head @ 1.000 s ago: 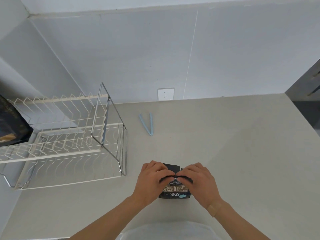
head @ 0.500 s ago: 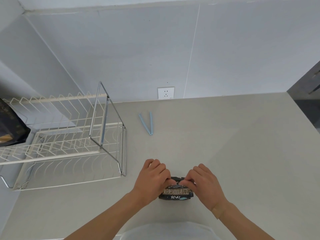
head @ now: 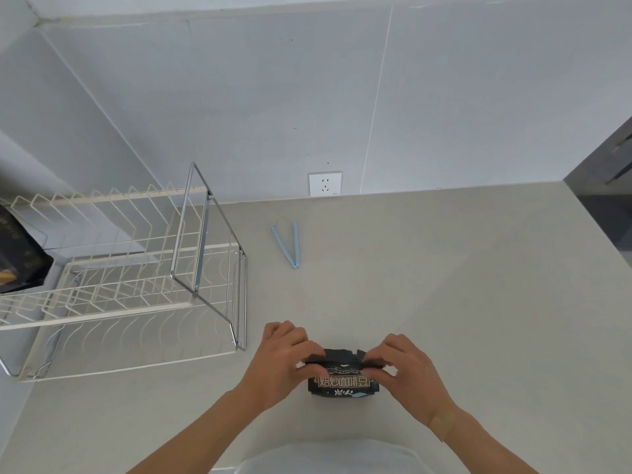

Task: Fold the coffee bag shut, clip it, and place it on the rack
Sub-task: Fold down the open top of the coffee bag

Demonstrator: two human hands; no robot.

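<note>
At far left a dark bag (head: 20,258) already sits on the wire rack (head: 130,268), whose other slots look free. Near the front edge of the counter (head: 461,285) the left hand (head: 282,362) pinches the left corner of the coffee bag (head: 343,379), fingers closed on its top edge. The right hand (head: 407,367) does the same at the right corner. The top looks creased over, so of 3 steps the fold is under way, probably unfinished. Further back, the blue clip (head: 289,244) lies open and untouched, well apart from the bag. Clipping and racking remain.
</note>
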